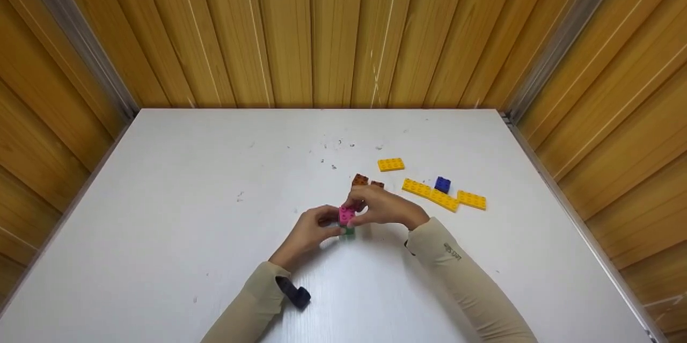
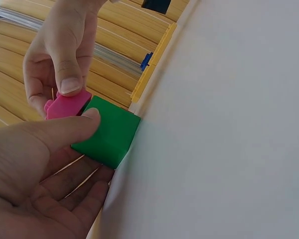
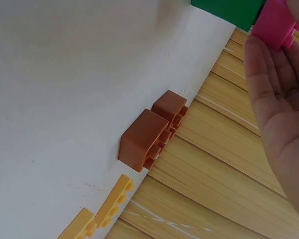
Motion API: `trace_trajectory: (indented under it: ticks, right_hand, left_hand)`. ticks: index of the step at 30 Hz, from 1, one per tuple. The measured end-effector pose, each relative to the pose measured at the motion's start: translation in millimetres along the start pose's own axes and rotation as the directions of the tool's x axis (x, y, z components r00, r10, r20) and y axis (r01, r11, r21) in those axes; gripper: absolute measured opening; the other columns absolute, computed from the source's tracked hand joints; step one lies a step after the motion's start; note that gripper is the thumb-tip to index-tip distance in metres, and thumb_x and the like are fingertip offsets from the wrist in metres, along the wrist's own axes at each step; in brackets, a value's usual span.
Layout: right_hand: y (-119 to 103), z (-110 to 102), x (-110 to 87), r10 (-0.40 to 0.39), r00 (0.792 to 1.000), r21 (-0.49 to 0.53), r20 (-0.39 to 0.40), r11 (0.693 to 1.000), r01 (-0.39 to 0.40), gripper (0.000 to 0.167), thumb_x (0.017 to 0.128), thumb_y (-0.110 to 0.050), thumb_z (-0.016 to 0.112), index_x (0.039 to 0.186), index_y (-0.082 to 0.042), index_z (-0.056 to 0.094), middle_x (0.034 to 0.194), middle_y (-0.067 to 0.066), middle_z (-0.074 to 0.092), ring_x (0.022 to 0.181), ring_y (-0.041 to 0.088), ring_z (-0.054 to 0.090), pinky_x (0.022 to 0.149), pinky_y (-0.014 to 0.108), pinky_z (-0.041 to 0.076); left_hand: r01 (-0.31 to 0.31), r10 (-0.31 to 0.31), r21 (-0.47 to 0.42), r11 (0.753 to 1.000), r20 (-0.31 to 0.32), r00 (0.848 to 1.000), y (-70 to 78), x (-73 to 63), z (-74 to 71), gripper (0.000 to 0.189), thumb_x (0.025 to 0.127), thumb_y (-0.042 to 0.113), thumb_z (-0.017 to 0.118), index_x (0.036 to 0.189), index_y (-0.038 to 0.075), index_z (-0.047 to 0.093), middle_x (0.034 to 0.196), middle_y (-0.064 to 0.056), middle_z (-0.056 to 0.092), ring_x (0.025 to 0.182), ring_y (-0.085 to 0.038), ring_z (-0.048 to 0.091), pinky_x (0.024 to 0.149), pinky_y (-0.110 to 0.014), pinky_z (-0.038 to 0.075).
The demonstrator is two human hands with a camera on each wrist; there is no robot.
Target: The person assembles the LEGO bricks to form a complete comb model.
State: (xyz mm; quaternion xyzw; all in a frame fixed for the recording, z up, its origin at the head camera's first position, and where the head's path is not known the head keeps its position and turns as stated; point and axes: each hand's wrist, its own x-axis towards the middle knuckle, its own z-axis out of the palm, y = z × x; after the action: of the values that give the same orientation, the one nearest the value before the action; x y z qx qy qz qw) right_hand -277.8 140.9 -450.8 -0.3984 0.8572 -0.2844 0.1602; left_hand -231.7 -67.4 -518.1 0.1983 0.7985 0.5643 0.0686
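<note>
A green toy brick (image 2: 111,130) stands on the table with a pink toy brick (image 1: 346,215) on top of it, slightly tilted in the left wrist view. My left hand (image 1: 311,231) grips the green brick, its thumb across one side. The pink brick (image 2: 70,104) is pinched between the thumb and fingers of my right hand (image 1: 382,205). From the right wrist view, the pink brick (image 3: 275,24) sits against the green brick (image 3: 231,10); whether they are pressed fully together I cannot tell.
Two brown bricks (image 3: 145,137) lie just beyond my right hand. To the right are several flat yellow bricks (image 1: 472,200) and a dark blue brick (image 1: 443,184). The white table (image 1: 177,214) meets wood-patterned walls (image 1: 338,31) at the back and sides.
</note>
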Motion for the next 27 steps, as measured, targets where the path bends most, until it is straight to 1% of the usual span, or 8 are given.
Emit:
trace_trajectory:
  ticks: [5, 8, 13, 15, 17, 22, 24, 27]
  right_hand:
    - [0.3, 0.2, -0.2, 0.004, 1.000, 0.033, -0.001, 0.999, -0.003, 0.029, 0.082, -0.025, 0.076, 0.103, -0.007, 0.066, 0.104, 0.006, 0.063, 0.094, 0.019, 0.063, 0.087, 0.034, 0.055]
    - [0.4, 0.0, 0.1, 0.005, 1.000, 0.046, 0.003, 0.999, -0.005, 0.028, 0.082, -0.024, 0.077, 0.102, -0.007, 0.066, 0.104, 0.006, 0.063, 0.094, 0.018, 0.063, 0.086, 0.033, 0.055]
    - [-0.9, -0.8, 1.2, 0.008, 1.000, 0.030, 0.007, 1.000, -0.008, 0.026, 0.081, -0.022, 0.077, 0.101, -0.007, 0.066, 0.103, 0.006, 0.063, 0.093, 0.018, 0.063, 0.085, 0.032, 0.055]
    - [-1.3, -1.1, 1.4, 0.008, 1.000, 0.028, 0.009, 1.000, -0.008, 0.026, 0.081, -0.021, 0.077, 0.101, -0.007, 0.067, 0.102, 0.006, 0.063, 0.092, 0.018, 0.063, 0.085, 0.031, 0.055]
    - [-0.8, -1.1, 1.7, 0.009, 1.000, 0.031, 0.011, 0.999, -0.009, 0.026, 0.081, -0.021, 0.077, 0.101, -0.007, 0.067, 0.102, 0.006, 0.063, 0.092, 0.017, 0.063, 0.084, 0.029, 0.054]
    - [0.4, -0.7, 3.5, 0.020, 1.000, 0.035, 0.018, 0.999, -0.021, 0.025, 0.081, -0.021, 0.077, 0.100, -0.008, 0.067, 0.102, 0.005, 0.063, 0.092, 0.016, 0.063, 0.084, 0.028, 0.054]
    - [-0.2, -0.9, 4.3, 0.021, 1.000, 0.031, 0.021, 0.999, -0.022, 0.025, 0.080, -0.021, 0.078, 0.099, -0.008, 0.067, 0.102, 0.005, 0.064, 0.092, 0.016, 0.063, 0.084, 0.029, 0.054]
    - [-1.3, -1.2, 5.5, 0.018, 1.000, 0.015, 0.024, 1.000, -0.018, 0.026, 0.080, -0.021, 0.078, 0.098, -0.008, 0.066, 0.100, 0.004, 0.064, 0.091, 0.017, 0.063, 0.084, 0.029, 0.054]
  left_hand:
    - [0.018, -0.018, -0.025, 1.000, 0.004, 1.000, -1.9, 0.0, 1.2, 0.036, 0.084, 0.012, 0.073, 0.118, 0.004, 0.064, 0.114, -0.013, 0.068, 0.110, -0.027, 0.063, 0.098, -0.040, 0.050]
    - [0.023, -0.023, -0.014, 1.000, 0.000, 1.000, -1.5, -0.3, 2.2, 0.037, 0.084, 0.011, 0.072, 0.119, 0.003, 0.063, 0.116, -0.013, 0.067, 0.111, -0.028, 0.062, 0.099, -0.043, 0.049]
    - [0.036, -0.036, -0.006, 0.999, -0.008, 0.999, 12.2, -2.6, 1.5, 0.036, 0.084, 0.003, 0.070, 0.118, -0.004, 0.063, 0.115, -0.021, 0.067, 0.111, -0.036, 0.061, 0.099, -0.050, 0.047]
    - [0.039, -0.039, 0.003, 0.999, -0.010, 0.999, 16.5, -3.5, 0.8, 0.035, 0.084, 0.003, 0.070, 0.118, -0.005, 0.063, 0.114, -0.021, 0.067, 0.110, -0.036, 0.061, 0.099, -0.051, 0.047]
    - [0.036, -0.035, 0.011, 0.999, -0.010, 0.999, 13.8, -3.0, 0.2, 0.036, 0.084, 0.005, 0.070, 0.118, -0.004, 0.063, 0.114, -0.020, 0.067, 0.109, -0.034, 0.062, 0.098, -0.049, 0.048]
    - [0.046, -0.046, 0.031, 0.998, -0.001, 0.999, -0.7, 1.3, 0.6, 0.037, 0.084, 0.013, 0.072, 0.120, 0.004, 0.064, 0.115, -0.011, 0.068, 0.109, -0.025, 0.063, 0.098, -0.041, 0.050]
    - [0.055, -0.056, 0.038, 0.998, 0.001, 0.998, -0.7, 1.6, 0.8, 0.037, 0.084, 0.014, 0.072, 0.119, 0.006, 0.065, 0.115, -0.008, 0.069, 0.110, -0.023, 0.063, 0.098, -0.039, 0.049]
    - [0.043, -0.043, 0.041, 0.998, 0.002, 0.999, -0.3, 0.8, 0.2, 0.037, 0.084, 0.015, 0.073, 0.119, 0.006, 0.065, 0.115, -0.008, 0.069, 0.109, -0.023, 0.063, 0.098, -0.038, 0.050]
